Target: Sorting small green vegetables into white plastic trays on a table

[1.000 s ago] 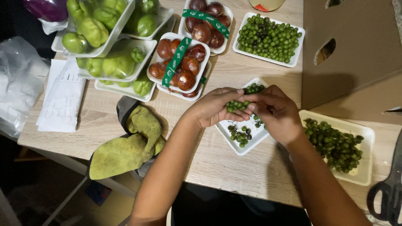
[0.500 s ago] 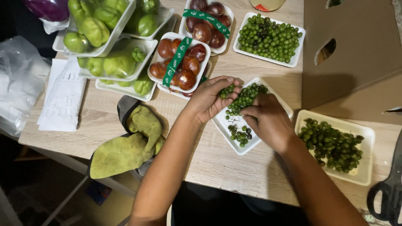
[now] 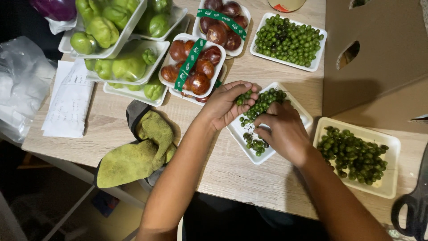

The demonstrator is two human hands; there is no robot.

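1. My left hand (image 3: pixel 225 105) sits at the 10 o'clock edge of the middle tray (image 3: pixel 249 154). Its fingers (image 3: pixel 240 89) are curled together around a small bunch of green berries (image 3: pixel 243 97), pinching it.

2. My right hand (image 3: pixel 285 131) lies over the tray's 3 o'clock side, palm down. Its fingertips are tucked under against the berry pile (image 3: pixel 263 101), so I cannot tell whether they are pinched together or apart.

3. The berries I am working are in that middle tray: a heap towards 12 o'clock, a few loose ones with bits of stem (image 3: pixel 254 143) towards 6 o'clock.

4. By my judgement I am mid-way through picking over this tray, taking berries in small bunches; plenty remain in the heap.

5. The next move calls for a light pinch, I think, since these berries are small and round and would roll off the shallow rim if nudged.

6. Around me: a full berry tray (image 3: pixel 312 67) at 1 o'clock, another (image 3: pixel 392 147) at 3 o'clock beside the cardboard box (image 3: pixel 374 53), brown fruit with green bands (image 3: pixel 191 60) at 11 o'clock, a yellow-green cloth (image 3: pixel 133 156) at 8 o'clock, scissors (image 3: pixel 412 205) at 4 o'clock.
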